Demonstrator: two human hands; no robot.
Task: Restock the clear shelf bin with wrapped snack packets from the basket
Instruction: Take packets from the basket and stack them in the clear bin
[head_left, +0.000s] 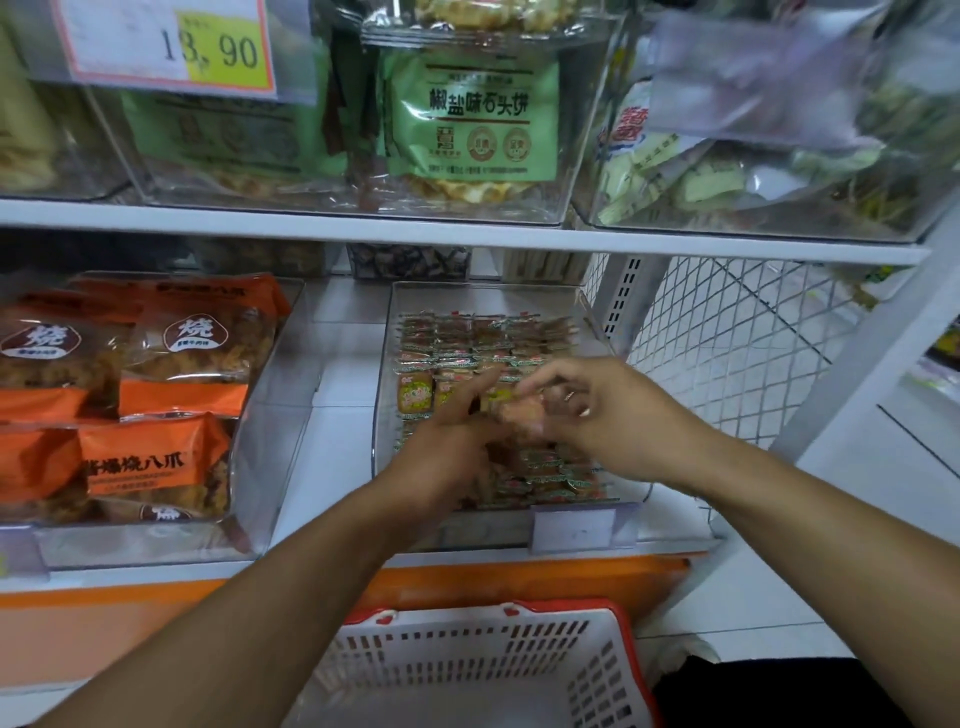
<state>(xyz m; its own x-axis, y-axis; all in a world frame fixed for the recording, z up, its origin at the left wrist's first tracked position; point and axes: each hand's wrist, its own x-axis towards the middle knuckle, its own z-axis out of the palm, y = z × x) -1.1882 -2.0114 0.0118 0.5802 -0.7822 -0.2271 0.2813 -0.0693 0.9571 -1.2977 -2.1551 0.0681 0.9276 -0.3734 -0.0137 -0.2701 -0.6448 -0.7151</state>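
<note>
A clear shelf bin (384, 364) on the lower shelf holds rows of small wrapped snack packets (483, 338), green, red and yellow. Both my hands are inside it, over the middle rows. My left hand (457, 441) reaches in from the lower left with fingers spread over the packets. My right hand (587, 405) comes from the right, its fingers curled and pinching a small packet (511, 400) between the two hands; motion blur hides the exact grip. The white basket (467, 670) with a red rim sits below, and its visible inside shows no packets.
A clear bin of orange snack bags (156, 395) stands to the left on the same shelf. Upper-shelf bins hold green packets (472, 119) behind a price tag (171, 47). A white wire mesh panel (727, 332) closes the right side. A blank label holder (582, 530) fronts the bin.
</note>
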